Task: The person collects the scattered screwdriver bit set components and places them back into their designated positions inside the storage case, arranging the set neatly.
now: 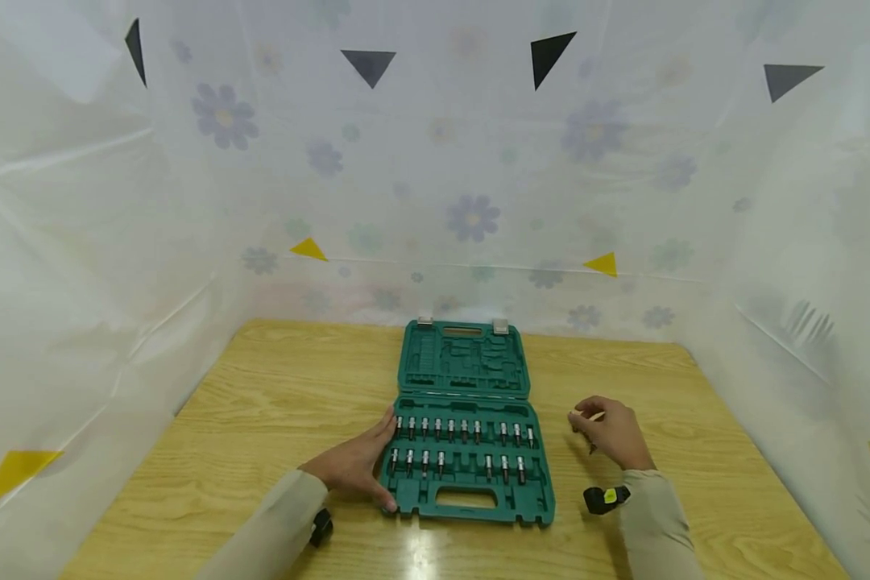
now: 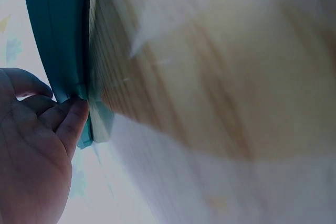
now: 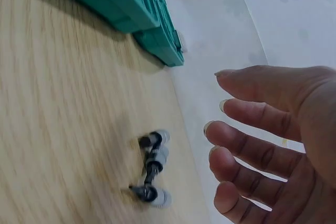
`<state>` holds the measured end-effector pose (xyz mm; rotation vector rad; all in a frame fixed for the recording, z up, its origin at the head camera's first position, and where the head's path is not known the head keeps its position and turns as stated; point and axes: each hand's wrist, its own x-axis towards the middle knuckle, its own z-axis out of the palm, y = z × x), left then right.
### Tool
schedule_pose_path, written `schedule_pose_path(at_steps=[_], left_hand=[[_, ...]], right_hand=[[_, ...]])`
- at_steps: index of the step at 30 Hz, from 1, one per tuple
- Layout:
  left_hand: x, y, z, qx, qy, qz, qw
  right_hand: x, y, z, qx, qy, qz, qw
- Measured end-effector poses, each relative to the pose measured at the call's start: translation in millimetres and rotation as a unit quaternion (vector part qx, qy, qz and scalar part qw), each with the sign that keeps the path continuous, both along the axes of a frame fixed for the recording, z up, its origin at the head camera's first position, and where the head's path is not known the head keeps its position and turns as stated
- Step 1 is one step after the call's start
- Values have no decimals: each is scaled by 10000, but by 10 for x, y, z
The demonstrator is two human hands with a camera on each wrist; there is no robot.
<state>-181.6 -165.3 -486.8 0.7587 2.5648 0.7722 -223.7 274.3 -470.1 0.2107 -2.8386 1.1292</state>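
Observation:
A green plastic tool case (image 1: 464, 512) lies open on the table, its lid folded back. Two rows of silver bit sockets (image 1: 438, 429) fill its near half, with gaps in both rows. My left hand (image 1: 355, 463) rests against the case's left side, fingers at the edge and thumb at the near corner; the left wrist view shows fingertips on the green side wall (image 2: 63, 35). To the right of the case, my right hand (image 1: 612, 435) hovers over the table with relaxed, parted fingers (image 3: 247, 142) and nothing between them. Close by lie several loose bit sockets (image 3: 156, 157).
The wooden table (image 1: 297, 370) has a pale flowered sheet (image 1: 406, 161) behind it and at both sides. Two metal latches (image 1: 501, 326) stand on the lid's far edge. A dark camera (image 1: 603, 499) sits on the right wrist.

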Motion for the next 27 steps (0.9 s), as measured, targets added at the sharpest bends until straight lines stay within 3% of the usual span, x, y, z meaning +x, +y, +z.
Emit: schedule_pose_path(at_steps=[5, 12, 27], left_hand=[[3, 4, -3, 4, 11, -1, 10000], [4, 1, 2, -49, 23, 11, 10000], [12, 0, 16, -69, 8, 32, 10000]], right_hand=[[52, 113, -20, 378, 20, -195, 9991], [117, 232, -37, 464, -298, -347, 9979], [118, 331, -111, 910, -699, -547, 9919]])
